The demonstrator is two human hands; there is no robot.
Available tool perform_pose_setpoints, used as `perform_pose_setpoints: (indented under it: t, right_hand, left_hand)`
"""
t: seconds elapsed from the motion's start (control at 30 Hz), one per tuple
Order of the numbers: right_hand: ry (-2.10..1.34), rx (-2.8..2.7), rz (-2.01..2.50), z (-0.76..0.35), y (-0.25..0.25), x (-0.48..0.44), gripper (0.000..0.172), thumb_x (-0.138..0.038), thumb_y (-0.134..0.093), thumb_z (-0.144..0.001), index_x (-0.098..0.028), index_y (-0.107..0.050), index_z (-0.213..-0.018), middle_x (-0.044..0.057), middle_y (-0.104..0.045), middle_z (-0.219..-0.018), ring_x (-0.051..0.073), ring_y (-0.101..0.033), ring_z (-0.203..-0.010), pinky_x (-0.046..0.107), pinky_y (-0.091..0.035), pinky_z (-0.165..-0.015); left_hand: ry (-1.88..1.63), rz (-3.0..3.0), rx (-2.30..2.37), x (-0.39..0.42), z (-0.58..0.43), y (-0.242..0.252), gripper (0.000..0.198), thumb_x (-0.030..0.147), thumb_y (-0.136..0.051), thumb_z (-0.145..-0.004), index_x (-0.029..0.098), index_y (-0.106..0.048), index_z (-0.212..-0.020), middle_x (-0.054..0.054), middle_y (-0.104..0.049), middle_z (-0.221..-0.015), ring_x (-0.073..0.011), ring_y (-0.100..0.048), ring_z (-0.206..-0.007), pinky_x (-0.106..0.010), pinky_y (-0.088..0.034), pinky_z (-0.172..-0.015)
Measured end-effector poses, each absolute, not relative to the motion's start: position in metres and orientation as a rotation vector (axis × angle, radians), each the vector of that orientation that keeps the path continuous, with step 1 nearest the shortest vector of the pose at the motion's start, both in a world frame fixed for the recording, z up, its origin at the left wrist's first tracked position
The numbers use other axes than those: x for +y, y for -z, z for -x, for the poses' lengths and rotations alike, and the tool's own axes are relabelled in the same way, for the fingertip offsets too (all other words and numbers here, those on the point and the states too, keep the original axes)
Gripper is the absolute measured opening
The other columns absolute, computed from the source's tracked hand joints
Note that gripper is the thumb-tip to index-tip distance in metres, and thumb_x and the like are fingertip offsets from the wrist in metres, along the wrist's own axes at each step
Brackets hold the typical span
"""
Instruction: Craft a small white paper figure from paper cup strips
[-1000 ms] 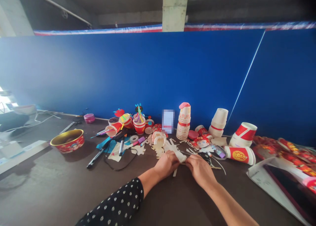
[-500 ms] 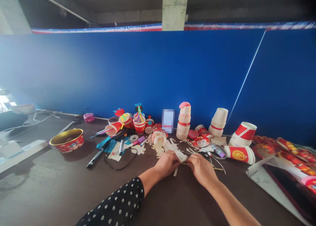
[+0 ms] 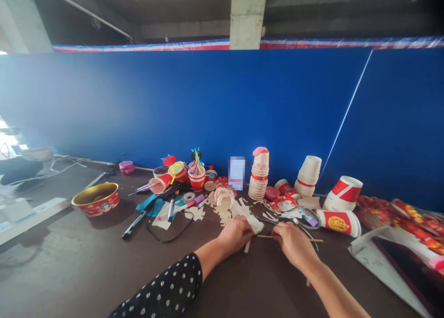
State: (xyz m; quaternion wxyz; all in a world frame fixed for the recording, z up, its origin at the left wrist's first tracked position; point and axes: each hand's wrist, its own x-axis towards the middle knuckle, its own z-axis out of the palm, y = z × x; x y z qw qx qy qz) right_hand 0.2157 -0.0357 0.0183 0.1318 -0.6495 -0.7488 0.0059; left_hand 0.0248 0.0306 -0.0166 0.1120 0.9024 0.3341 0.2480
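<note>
My left hand is closed around a white cut paper cup, whose fringed strips fan out behind the fingers; part of it is hidden by the hand. A narrow white strip hangs below these fingers. To the right, my right hand pinches a thin wooden stick. The stick lies roughly level, its left end close to the cup's edge; I cannot tell whether they touch. Just beyond the left hand lies another cut cup with fringed edges.
Paper scraps, markers and a tape roll lie behind to the left. A stack of paper cups stands behind, with more cups at right. A gold-lined bowl sits left, a white tray right.
My right hand has moved to the right with the stick, widening the gap from my left hand and baring the stick's left end. The left hand stays on the paper cup.
</note>
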Motion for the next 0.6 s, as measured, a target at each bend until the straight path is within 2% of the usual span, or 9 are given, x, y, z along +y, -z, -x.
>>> perform_pose_setpoints:
  t: [0.23, 0.6]
  right_hand:
    - [-0.118, -2.212, 1.808, -0.2235, -0.0171, -0.0362, 0.021, -0.015, -0.045, -0.08, -0.021, -0.064, -0.073, 0.004, -0.064, -0.082, 0.018, -0.056, -0.085, 0.026, -0.037, -0.071]
    - [-0.17, -2.219, 1.714, -0.218, -0.0197, -0.0386, 0.024, -0.015, -0.043, -0.078, -0.022, -0.065, -0.074, 0.003, -0.064, -0.083, 0.018, -0.057, -0.085, 0.028, -0.037, -0.081]
  left_hand:
    - [-0.678, -2.66, 1.017, 0.0295, -0.0259, 0.0126, 0.011, 0.015, -0.058, -0.078, 0.015, -0.069, -0.073, -0.004, -0.063, -0.078, -0.0166, -0.056, -0.08, -0.024, -0.042, -0.076]
    - [-0.691, -2.62, 1.018, 0.0278, -0.0256, 0.0117, 0.01, 0.016, -0.058, -0.079, 0.015, -0.067, -0.076, -0.004, -0.063, -0.08, -0.017, -0.056, -0.082, -0.025, -0.042, -0.079]
